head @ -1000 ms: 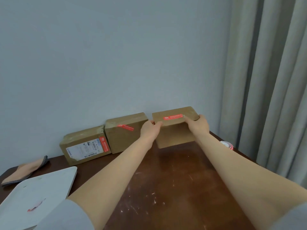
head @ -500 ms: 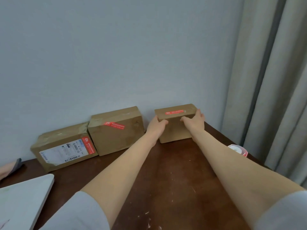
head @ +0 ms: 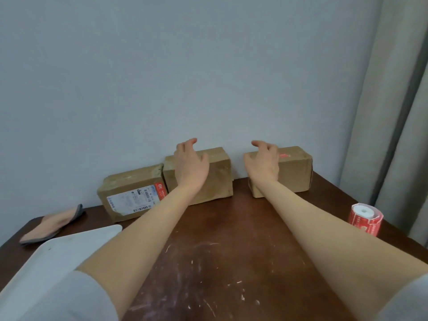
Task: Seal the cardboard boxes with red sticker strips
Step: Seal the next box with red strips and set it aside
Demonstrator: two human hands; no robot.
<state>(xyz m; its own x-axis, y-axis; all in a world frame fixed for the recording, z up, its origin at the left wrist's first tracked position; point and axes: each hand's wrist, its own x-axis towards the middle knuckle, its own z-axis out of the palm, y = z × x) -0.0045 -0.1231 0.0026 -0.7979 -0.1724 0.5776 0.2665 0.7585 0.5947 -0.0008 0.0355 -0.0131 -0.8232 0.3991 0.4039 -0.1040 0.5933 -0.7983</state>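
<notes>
Head view: left hand [head: 190,163] and right hand [head: 264,161] hover loosely spread, empty, over cardboard boxes [head: 217,179] at the back of the tabletop [head: 220,239], the rightmost box [head: 294,174] already wearing its red strip [head: 284,155], so sealing seems nearly finished.

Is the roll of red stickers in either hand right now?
No: the roll of red stickers stands on the table near its right edge, well apart from the left hand and the right hand.
</notes>
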